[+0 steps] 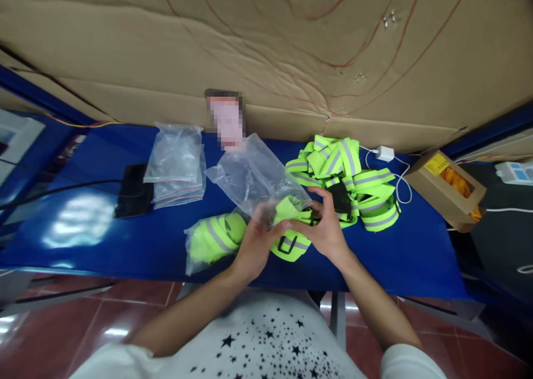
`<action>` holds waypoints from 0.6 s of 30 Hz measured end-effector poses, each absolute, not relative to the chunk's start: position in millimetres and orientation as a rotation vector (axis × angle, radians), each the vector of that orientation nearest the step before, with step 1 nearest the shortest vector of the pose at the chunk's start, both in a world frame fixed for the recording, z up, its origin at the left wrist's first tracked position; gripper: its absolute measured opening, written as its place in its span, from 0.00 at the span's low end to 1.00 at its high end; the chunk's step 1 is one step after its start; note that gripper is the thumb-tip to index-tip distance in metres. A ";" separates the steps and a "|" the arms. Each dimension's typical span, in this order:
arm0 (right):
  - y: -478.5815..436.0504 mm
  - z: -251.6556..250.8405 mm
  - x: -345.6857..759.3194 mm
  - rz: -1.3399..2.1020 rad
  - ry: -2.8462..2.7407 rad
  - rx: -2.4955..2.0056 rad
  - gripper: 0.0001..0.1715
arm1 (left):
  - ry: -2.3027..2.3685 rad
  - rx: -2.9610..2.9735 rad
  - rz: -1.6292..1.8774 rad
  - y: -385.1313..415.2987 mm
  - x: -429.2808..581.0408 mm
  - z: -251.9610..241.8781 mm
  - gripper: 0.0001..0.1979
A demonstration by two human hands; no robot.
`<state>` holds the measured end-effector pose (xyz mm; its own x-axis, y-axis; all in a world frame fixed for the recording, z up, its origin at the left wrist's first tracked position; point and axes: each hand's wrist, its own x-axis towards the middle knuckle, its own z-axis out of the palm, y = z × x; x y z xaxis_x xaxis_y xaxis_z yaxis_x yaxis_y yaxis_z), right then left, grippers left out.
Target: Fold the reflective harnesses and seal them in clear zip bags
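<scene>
Both hands meet over a neon yellow reflective strap [295, 244] with a grey stripe and a black buckle. My left hand [259, 241] curls its fingers round the strap's left side, fingertips partly hidden. From the right, my right hand [327, 229] pinches the strap between thumb and bent fingers. Just beyond the hands a clear plastic bag [258, 173] lies crumpled against the strap; whether the left fingers also hold it I cannot tell. Left of my left hand lies a bagged reflective strap [216, 237]. A pile of loose reflective straps [337, 159] sits past my right hand.
A stack of clear zip bags [175, 162] and a black phone [134, 190] lie on the blue table [95, 223] at left. A pixelated upright object [227, 118] leans on the cardboard wall. At right are a white charger [385, 153] and an open cardboard box [447, 187].
</scene>
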<state>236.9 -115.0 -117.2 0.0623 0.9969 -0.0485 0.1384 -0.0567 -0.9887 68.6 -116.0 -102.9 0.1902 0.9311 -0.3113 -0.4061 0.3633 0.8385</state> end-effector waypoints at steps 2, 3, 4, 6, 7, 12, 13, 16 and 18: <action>-116.4 -113.4 234.5 1.002 -1.252 -1.379 0.40 | 0.882 0.535 1.020 -120.1 71.5 -101.9 0.23; -117.0 -111.3 233.3 0.929 -1.247 -1.362 0.34 | 0.848 0.486 1.003 -122.6 72.9 -101.6 0.24; -117.4 -109.3 232.1 0.858 -1.236 -1.335 0.27 | 0.817 0.463 0.992 -125.3 74.5 -101.4 0.25; -117.1 -106.9 230.2 0.736 -1.220 -1.285 0.18 | 0.780 0.491 0.993 -131.1 78.7 -102.1 0.28; -116.4 -106.5 229.7 0.689 -1.217 -1.278 0.15 | 0.776 0.527 1.001 -133.8 81.1 -102.8 0.29; -111.7 -104.0 229.5 0.582 -1.147 -1.315 0.14 | 0.799 0.609 1.032 -136.4 92.6 -105.4 0.28; -111.8 -102.1 229.5 0.577 -1.131 -1.308 0.12 | 0.801 0.603 1.047 -134.4 93.9 -104.5 0.27; -116.4 -94.8 228.0 0.665 -1.121 -1.296 0.08 | 0.833 0.539 1.129 -125.2 95.1 -96.5 0.27; -122.6 -91.7 225.4 0.795 -1.152 -1.302 0.12 | 0.866 0.489 1.183 -119.0 94.0 -88.5 0.29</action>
<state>225.4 -122.6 -91.7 0.2845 0.9397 0.1900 0.1561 0.1501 -0.9763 94.0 -119.0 -88.5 0.1227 0.9379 -0.3244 -0.5922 0.3315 0.7344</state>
